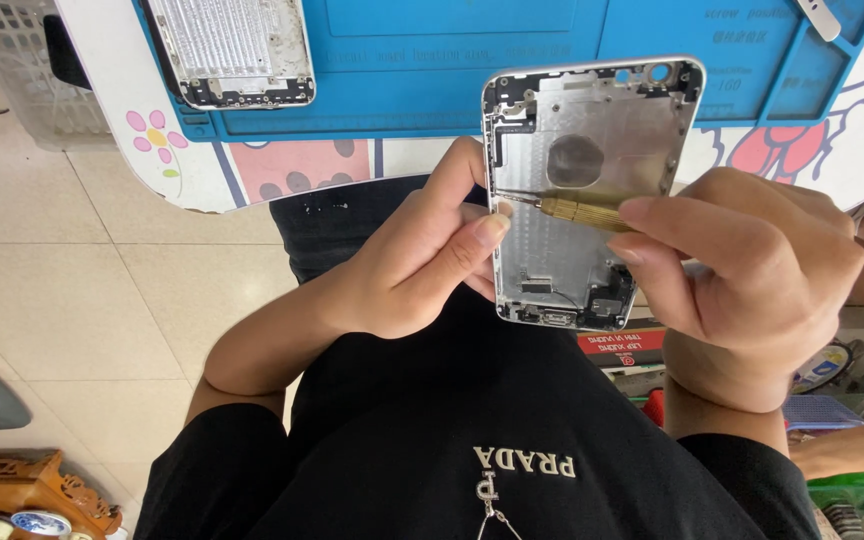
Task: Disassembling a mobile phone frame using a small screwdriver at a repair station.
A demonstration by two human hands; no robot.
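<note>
Tiled floor below, white table edge (132, 150) far, blue work mat (452, 60) on it with a second phone shell (232, 50) lying far left. I see the silver phone housing (592, 190) held upright mid-air, centre. Left hand (422, 255) grips its left edge; right hand (742, 270) pinches a brass screwdriver (577, 210), tip touching the housing's left inner side.

One head camera looks steeply down, close over the person's lap, facing the white tabletop (102, 80) edge and the pale tiled floor (42, 260).
</note>
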